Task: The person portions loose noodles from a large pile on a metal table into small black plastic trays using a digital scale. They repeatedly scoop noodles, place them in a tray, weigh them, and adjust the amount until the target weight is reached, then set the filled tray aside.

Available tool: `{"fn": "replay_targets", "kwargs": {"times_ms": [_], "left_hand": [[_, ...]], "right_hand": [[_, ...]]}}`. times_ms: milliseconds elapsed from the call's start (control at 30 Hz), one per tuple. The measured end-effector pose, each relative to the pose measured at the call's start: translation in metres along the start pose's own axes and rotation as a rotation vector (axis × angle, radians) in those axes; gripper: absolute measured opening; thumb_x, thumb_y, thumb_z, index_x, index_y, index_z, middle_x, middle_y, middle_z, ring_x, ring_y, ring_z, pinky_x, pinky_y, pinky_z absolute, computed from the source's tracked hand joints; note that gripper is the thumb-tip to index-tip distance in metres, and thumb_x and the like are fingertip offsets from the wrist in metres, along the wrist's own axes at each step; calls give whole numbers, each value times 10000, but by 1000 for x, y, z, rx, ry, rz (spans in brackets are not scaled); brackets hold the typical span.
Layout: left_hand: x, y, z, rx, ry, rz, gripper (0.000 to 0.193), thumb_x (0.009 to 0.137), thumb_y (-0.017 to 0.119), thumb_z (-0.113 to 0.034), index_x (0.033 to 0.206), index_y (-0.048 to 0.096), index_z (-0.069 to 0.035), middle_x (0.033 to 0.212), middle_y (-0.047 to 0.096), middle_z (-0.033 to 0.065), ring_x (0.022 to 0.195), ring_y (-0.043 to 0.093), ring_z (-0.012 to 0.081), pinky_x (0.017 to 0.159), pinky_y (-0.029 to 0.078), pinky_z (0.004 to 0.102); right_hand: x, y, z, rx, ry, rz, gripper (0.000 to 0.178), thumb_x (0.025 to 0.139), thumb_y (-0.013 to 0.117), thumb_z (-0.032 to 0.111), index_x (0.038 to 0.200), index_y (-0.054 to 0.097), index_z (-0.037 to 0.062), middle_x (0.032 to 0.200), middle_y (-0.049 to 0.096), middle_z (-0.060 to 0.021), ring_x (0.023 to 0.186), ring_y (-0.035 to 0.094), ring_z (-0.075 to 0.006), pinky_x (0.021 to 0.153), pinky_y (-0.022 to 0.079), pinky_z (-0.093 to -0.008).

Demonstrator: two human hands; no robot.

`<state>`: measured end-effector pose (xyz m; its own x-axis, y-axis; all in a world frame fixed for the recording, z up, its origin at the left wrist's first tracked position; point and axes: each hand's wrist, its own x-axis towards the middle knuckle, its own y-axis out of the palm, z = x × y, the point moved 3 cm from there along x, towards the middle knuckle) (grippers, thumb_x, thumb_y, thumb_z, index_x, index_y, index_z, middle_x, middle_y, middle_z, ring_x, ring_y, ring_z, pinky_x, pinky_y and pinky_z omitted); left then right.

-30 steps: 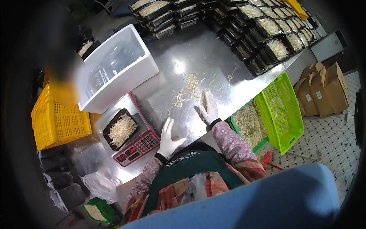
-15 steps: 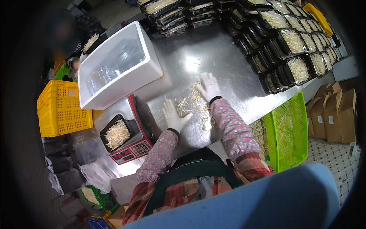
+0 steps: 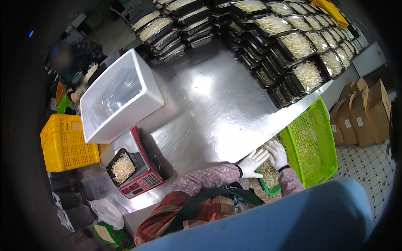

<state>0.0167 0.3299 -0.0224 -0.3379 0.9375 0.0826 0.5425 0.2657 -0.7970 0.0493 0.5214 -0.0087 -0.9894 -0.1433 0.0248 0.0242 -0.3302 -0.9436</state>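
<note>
Both my hands wear white gloves and are over the right front edge of the steel table [image 3: 180, 129]. My left hand [image 3: 252, 163] has its fingers stretched out toward the right one and holds nothing. Close beside it, my right hand [image 3: 277, 155] has extended fingers, also with nothing in them. Under them lie bean sprouts [image 3: 271, 176] in a container with a green rim [image 3: 273, 191], partly hidden by my hands and arms. A lime-green mesh crate [image 3: 330, 146] with some sprouts inside stands to the right.
A red scale [image 3: 144, 183] carries a black tray of sprouts [image 3: 123, 168]. Behind it is a white foam box [image 3: 153, 90], with a yellow crate [image 3: 69, 142] to the left. Packed sprout trays [image 3: 296, 45] are stacked far right, near paper bags [image 3: 362, 113]. Another person [image 3: 69, 62] works far left.
Both hands have moved from the middle of the table rightward and nearer, past its edge. The loose sprouts that lay on the tabletop are no longer there. My view has shifted.
</note>
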Motion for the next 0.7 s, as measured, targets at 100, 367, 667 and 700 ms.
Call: {"fn": "replay_targets", "kwargs": {"times_ms": [100,367,667,700], "left_hand": [[19,-58,2,-144,-143,19,955,820,702,-486,1543,256,-51,1600,208,227,1505,108,382,1216,54,531],[-57,-215,305,248,-1180,-735,974,855,604,-618,1570,196,-98,1637,98,191,1500,106,404,1184,66,606],[66,-1,16,-11,182,150,714,936,551,-536,1526,357,-185,1608,262,133,1497,192,338,1203,157,552],[62,37,-28,-306,264,536,716,940,552,-540,1530,348,-188,1626,210,126,1511,134,333,1212,110,554]], "right_hand": [[-121,1,-40,-83,369,-66,377,865,682,191,1238,652,153,1428,503,-133,1355,423,-342,1146,291,-496],[-307,106,48,555,974,-488,261,937,633,35,1193,644,-16,1275,596,-138,1204,565,-227,1038,433,-323],[-282,114,86,650,1094,-415,227,944,626,85,1147,693,10,1077,708,-146,1005,673,-240,912,506,-334],[-292,125,109,671,1160,-556,230,944,625,80,1152,692,9,1082,708,-150,1008,673,-241,914,505,-339]]}}
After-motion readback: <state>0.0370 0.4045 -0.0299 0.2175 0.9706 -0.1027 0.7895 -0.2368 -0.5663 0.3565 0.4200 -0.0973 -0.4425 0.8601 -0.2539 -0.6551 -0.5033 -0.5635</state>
